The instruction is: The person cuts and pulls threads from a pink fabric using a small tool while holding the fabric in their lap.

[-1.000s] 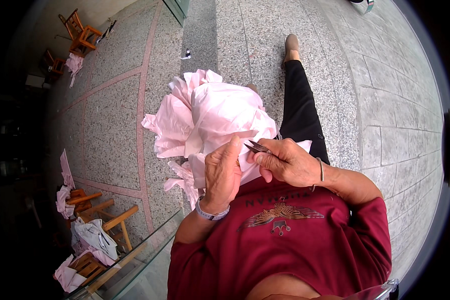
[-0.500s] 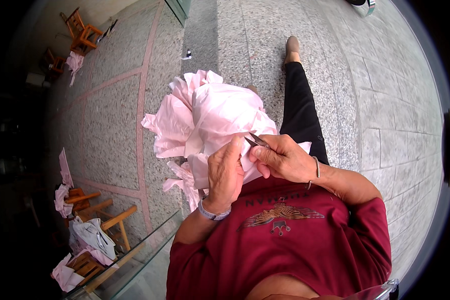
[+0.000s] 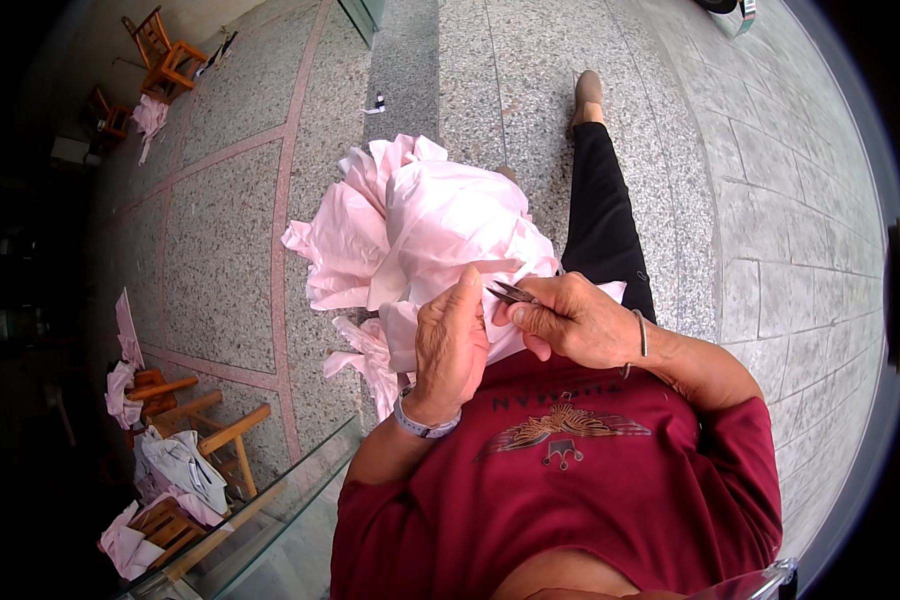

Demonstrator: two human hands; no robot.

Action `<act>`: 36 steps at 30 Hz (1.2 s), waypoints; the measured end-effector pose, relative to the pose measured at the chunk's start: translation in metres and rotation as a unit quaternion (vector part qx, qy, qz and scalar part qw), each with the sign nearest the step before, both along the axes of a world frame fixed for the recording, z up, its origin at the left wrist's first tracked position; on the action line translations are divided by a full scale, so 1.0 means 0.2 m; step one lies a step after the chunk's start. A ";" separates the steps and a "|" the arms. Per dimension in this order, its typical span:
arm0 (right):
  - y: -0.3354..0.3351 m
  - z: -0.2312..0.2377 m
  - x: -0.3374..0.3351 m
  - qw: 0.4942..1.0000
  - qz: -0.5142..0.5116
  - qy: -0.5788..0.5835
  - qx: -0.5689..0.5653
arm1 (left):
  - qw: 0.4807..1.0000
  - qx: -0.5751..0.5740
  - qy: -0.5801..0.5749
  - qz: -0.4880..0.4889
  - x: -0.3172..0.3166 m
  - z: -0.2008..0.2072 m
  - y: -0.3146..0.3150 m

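A large heap of thin pale pink fabric (image 3: 460, 215) lies across my lap, folded and crumpled. My left hand (image 3: 452, 335) is closed on the fabric's near edge, thumb pointing up. Close beside it, my right hand (image 3: 585, 318) grips a pair of dark thread snips (image 3: 512, 292), whose pointed blades reach left over the cloth toward my left thumb. The blades stand slightly apart at their tips. My right fingertips are partly hidden under the hand, so whether they also touch the cloth I cannot tell.
Wooden chairs (image 3: 238, 440) draped with pink and white cloth stand at the lower left, beside a glass panel (image 3: 310, 500). Another wooden chair (image 3: 165, 60) stands at the far left. My outstretched leg (image 3: 605, 210) lies to the right of the heap on the speckled floor (image 3: 230, 230).
The snips' blades have come closer together and turned a little flatter. Both hands stay at nearly the same spot, and the fabric near the blades has shifted slightly.
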State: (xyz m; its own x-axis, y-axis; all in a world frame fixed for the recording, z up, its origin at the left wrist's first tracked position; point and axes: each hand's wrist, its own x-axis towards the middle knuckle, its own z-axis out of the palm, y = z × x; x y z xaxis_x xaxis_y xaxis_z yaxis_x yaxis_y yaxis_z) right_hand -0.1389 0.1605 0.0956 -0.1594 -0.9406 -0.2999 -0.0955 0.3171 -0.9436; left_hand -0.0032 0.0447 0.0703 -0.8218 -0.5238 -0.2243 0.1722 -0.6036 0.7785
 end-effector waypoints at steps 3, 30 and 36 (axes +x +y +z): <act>0.00 0.00 0.00 1.000 0.003 0.005 -0.002 | 1.000 0.000 -0.001 -0.002 0.00 -0.02 0.00; 0.00 -0.04 0.00 0.999 -0.003 -0.038 -0.001 | 0.996 -0.008 0.057 -0.060 0.07 -0.07 -0.01; 0.02 -0.05 0.00 0.998 0.000 -0.068 -0.012 | 0.998 0.000 0.038 -0.047 0.06 -0.07 0.00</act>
